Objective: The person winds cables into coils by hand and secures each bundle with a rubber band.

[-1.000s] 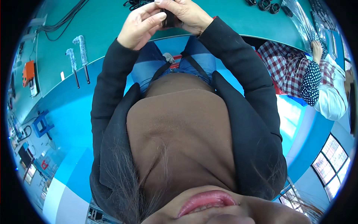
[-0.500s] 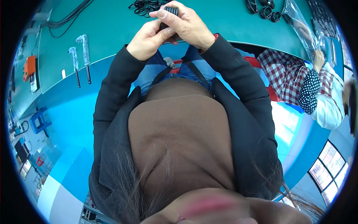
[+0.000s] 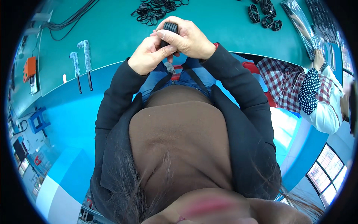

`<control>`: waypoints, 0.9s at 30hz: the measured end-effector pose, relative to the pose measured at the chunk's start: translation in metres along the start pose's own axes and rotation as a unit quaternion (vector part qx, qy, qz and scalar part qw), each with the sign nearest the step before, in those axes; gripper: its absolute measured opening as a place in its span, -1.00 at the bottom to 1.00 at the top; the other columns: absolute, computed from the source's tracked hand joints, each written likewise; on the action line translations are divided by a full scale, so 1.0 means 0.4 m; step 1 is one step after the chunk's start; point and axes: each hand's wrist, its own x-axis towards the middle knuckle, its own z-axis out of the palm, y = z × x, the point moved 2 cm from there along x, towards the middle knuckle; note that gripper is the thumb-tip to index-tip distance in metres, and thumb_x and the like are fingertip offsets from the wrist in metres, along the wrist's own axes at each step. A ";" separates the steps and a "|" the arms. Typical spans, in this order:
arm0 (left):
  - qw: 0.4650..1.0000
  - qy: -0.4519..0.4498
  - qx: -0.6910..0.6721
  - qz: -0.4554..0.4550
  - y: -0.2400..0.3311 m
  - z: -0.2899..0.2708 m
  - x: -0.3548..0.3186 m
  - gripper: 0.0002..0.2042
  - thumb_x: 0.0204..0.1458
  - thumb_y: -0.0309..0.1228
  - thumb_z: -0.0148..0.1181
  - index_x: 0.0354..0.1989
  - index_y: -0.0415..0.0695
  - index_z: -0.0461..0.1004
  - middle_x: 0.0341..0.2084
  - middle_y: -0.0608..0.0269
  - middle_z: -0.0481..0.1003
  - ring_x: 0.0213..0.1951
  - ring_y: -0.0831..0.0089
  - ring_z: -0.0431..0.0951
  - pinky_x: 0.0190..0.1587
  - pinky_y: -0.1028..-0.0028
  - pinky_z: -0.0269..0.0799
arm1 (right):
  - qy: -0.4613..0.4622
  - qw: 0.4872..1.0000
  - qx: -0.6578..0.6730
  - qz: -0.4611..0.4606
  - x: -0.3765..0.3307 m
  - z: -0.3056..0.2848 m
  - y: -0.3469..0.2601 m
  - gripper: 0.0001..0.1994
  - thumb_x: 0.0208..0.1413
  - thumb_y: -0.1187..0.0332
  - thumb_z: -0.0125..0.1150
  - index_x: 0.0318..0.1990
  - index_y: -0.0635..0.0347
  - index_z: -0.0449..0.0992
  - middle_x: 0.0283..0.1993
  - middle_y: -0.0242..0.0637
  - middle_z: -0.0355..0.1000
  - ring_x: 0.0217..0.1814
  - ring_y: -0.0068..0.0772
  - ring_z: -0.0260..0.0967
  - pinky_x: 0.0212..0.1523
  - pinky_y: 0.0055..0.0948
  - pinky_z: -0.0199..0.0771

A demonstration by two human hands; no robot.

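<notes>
Coiled black cable, upper centre of the frame
Its loops sit close together in a compact, ridged bundle, the lower part mostly hidden.

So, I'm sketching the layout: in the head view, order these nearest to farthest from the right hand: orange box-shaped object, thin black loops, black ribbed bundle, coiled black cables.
1. Black ribbed bundle: held in the right hand.
2. Thin black loops: beyond, slightly left.
3. Coiled black cables: farther right.
4. Orange box-shaped object: far left.
</notes>
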 end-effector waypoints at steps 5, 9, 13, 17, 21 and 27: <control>1.000 0.016 -0.018 -0.002 0.006 -0.023 0.015 -0.79 0.16 -0.35 0.08 -0.24 -0.28 0.44 -0.39 0.24 0.46 -0.42 0.57 0.43 -0.32 0.58 0.38 | -0.098 0.992 0.049 0.057 0.026 -0.044 0.018 -0.69 0.20 0.24 0.08 -0.01 0.25 0.37 -0.16 -0.24 0.50 -0.39 -0.61 0.40 -0.39 -0.60 0.45; 0.996 0.067 -0.052 -0.005 0.020 -0.069 0.015 -0.80 0.16 -0.38 0.06 -0.22 -0.30 0.43 -0.36 0.21 0.47 -0.32 0.49 0.49 -0.18 0.50 0.45 | 0.144 0.920 -0.329 -0.154 0.084 -0.173 0.030 -0.76 0.11 0.28 0.15 -0.15 0.23 0.42 -0.23 -0.26 0.43 -0.28 -0.43 0.32 -0.27 -0.46 0.35; 0.993 0.078 -0.082 0.026 0.020 -0.086 0.030 -0.83 0.17 -0.42 0.04 -0.22 -0.30 0.44 -0.33 0.20 0.48 -0.14 0.37 0.52 -0.04 0.43 0.44 | 0.185 0.834 -0.508 -0.108 0.098 -0.224 0.067 -0.86 -0.05 0.37 0.20 -0.31 0.15 0.47 -0.29 -0.05 0.30 -0.16 0.06 0.27 -0.21 -0.14 0.33; 0.993 0.060 -0.056 0.089 0.028 -0.098 0.055 -0.83 0.18 -0.42 0.04 -0.23 -0.29 0.45 -0.18 0.13 0.46 0.11 0.27 0.37 0.12 0.37 0.29 | 0.125 0.955 -0.269 -0.005 0.066 -0.220 0.068 -0.79 0.08 0.28 0.19 -0.24 0.22 0.47 -0.33 -0.27 0.40 -0.32 -0.39 0.33 -0.32 -0.43 0.35; 0.985 0.029 -0.094 0.145 0.026 -0.085 0.087 -0.82 0.17 -0.39 0.06 -0.23 -0.28 0.45 -0.14 0.10 0.43 0.17 0.26 0.30 0.13 0.30 0.30 | 0.030 0.986 0.129 0.106 0.013 -0.176 0.051 -0.83 0.12 0.25 0.21 -0.28 0.16 0.49 -0.48 -0.61 0.23 -0.54 -0.80 0.01 -0.55 -0.72 0.03; 0.980 0.015 -0.168 0.108 0.009 -0.055 0.093 -0.80 0.19 -0.37 0.02 -0.20 -0.28 0.42 -0.14 0.14 0.39 0.04 0.29 0.38 0.07 0.11 0.43 | 0.056 0.981 0.139 0.121 -0.021 -0.139 0.046 -0.81 0.10 0.25 0.24 -0.24 0.16 0.52 -0.47 -0.52 0.35 -0.55 -0.79 0.09 -0.58 -0.72 0.06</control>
